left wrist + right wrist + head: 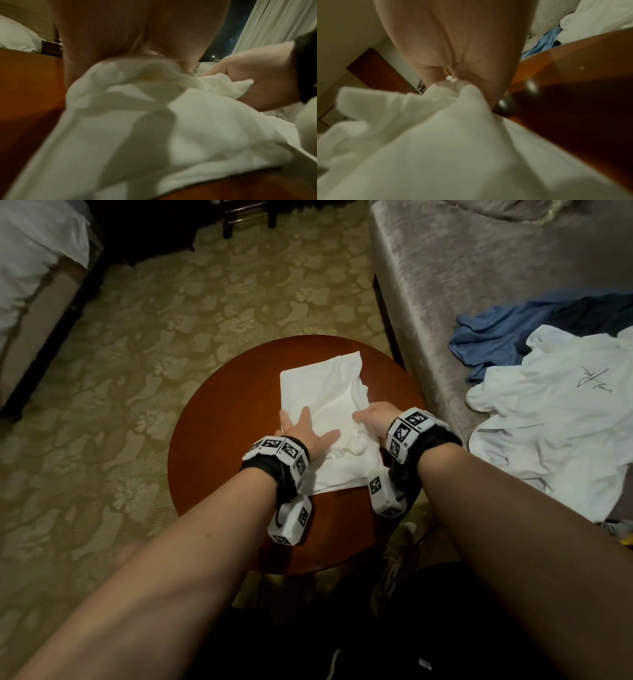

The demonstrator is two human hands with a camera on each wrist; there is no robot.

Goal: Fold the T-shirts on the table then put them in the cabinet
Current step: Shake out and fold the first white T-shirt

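Both bare forearms reach forward and down, each wrist wrapped in a black band carrying white marker-printed blocks. The left hand [301, 429] lies palm down with fingers spread and straight, thumb angled out to the right. The right hand [373, 417] sits just beside it, knuckles up, fingers bent downward; whether they pinch anything cannot be told.

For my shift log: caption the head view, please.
Both hands, left and right, press a partly folded white T-shirt on the round wooden table.
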